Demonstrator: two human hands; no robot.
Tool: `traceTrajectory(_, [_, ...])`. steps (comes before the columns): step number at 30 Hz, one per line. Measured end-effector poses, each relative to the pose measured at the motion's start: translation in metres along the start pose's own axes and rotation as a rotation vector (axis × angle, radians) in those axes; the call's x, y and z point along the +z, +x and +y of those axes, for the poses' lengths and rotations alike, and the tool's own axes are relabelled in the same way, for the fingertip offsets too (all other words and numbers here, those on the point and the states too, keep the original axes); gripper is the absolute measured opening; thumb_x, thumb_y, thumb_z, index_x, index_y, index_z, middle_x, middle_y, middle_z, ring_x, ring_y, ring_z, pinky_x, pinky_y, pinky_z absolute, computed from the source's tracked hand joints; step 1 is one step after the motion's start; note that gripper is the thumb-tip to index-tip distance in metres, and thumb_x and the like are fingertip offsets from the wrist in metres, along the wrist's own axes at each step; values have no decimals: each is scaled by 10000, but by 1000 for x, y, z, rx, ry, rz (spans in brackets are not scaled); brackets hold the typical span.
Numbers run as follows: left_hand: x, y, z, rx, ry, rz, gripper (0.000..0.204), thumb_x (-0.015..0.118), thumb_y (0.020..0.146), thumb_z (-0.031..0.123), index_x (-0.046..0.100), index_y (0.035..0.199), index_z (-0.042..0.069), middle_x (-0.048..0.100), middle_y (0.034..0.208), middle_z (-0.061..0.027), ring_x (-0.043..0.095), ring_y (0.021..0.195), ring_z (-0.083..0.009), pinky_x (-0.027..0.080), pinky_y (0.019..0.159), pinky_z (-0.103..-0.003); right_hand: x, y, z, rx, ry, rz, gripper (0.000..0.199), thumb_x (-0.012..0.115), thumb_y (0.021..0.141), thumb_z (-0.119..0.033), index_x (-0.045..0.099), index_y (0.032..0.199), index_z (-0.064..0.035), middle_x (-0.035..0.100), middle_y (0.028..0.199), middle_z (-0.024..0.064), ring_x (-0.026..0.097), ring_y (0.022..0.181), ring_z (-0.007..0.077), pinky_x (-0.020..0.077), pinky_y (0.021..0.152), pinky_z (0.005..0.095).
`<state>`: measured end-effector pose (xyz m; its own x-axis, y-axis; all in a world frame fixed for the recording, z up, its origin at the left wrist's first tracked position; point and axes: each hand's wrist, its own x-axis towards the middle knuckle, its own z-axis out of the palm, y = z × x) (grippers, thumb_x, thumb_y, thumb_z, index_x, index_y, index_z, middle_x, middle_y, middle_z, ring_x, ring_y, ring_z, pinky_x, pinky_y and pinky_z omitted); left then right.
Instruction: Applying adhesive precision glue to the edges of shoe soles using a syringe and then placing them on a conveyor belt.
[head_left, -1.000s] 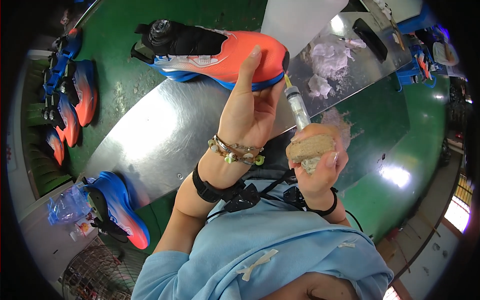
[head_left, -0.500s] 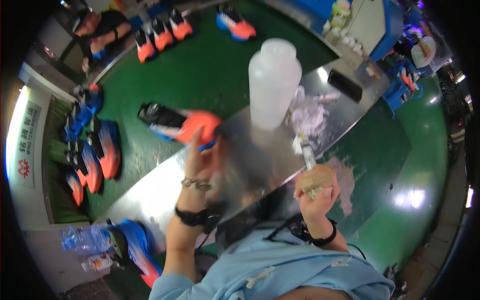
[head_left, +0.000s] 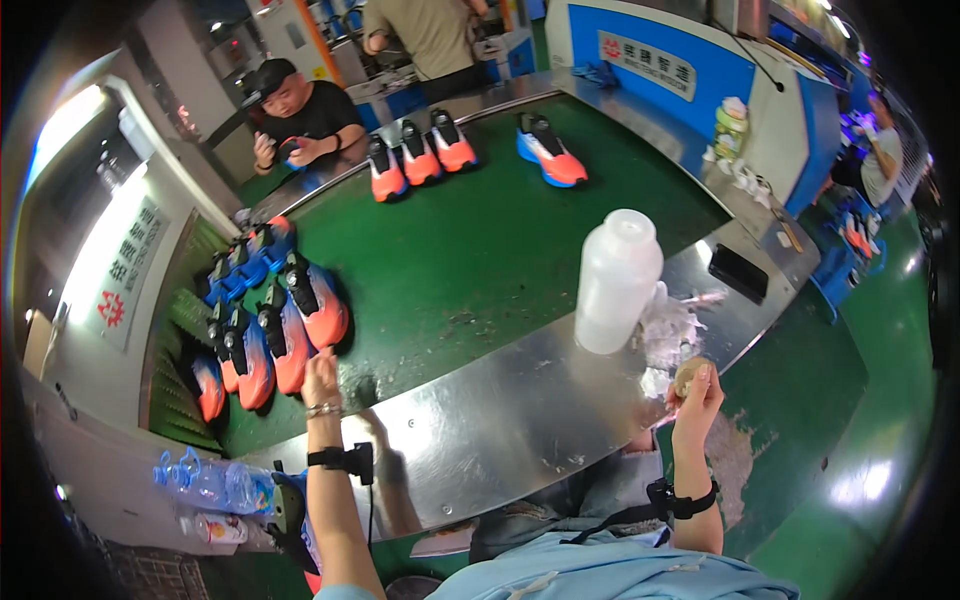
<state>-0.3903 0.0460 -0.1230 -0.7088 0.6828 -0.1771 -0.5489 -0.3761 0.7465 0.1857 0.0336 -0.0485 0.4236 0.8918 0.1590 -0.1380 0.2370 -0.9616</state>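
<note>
My left hand (head_left: pixel 321 381) reaches to the left end of the green belt, its fingers stretched out at the toe of an orange-and-blue sports shoe (head_left: pixel 321 308). It appears to touch this shoe without gripping it. Several similar shoes (head_left: pixel 288 347) stand close together there, toes toward me. My right hand (head_left: pixel 699 402) is closed around a tan, rounded block (head_left: pixel 690 374) with a rough surface, over the metal edge at the right. A large white plastic bottle (head_left: pixel 616 285) stands upright on the metal border, beside crumpled whitish material (head_left: pixel 668 335).
A black phone-like slab (head_left: pixel 738 272) lies right of the bottle. Three shoes (head_left: pixel 418 155) and a single shoe (head_left: pixel 550 160) stand at the belt's far side. One person (head_left: pixel 320 120) sits far left; another (head_left: pixel 425 40) stands behind. Clear plastic bottles (head_left: pixel 215 483) are at lower left.
My left hand has moved left from the middle of the belt to the shoe group; the shoe it was at has left the middle. My right hand still holds the tan block. The view has shifted.
</note>
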Motion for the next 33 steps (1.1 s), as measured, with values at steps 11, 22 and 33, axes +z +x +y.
traceTrajectory(11, [242, -19, -173, -509, 262, -371, 268, 427, 879, 184, 458, 996, -55, 554, 1063, -169, 570, 951, -241, 485, 822, -305, -10, 12, 37, 54, -56, 29, 333, 484, 861, -337, 492, 815, -8, 495, 551, 31, 468, 411, 90, 355, 381, 199])
traceTrajectory(22, [452, 13, -390, -827, -8, -535, 734, 496, 808, 501, 260, 1247, -38, 424, 1193, -192, 474, 1067, -323, 432, 887, -449, -39, 9, 75, -422, -653, 146, 409, 497, 758, -433, 580, 737, -32, 605, 663, 61, 570, 588, 177, 400, 552, 262])
traceTrajectory(33, [407, 57, -357, -412, 389, -288, 591, 740, 656, 277, 461, 1002, -113, 546, 983, -163, 592, 823, -239, 546, 655, -371, -73, 3, 103, -1031, -1316, 225, 428, 478, 827, -300, 454, 1056, 62, 475, 990, 181, 517, 846, 280, 434, 697, 362])
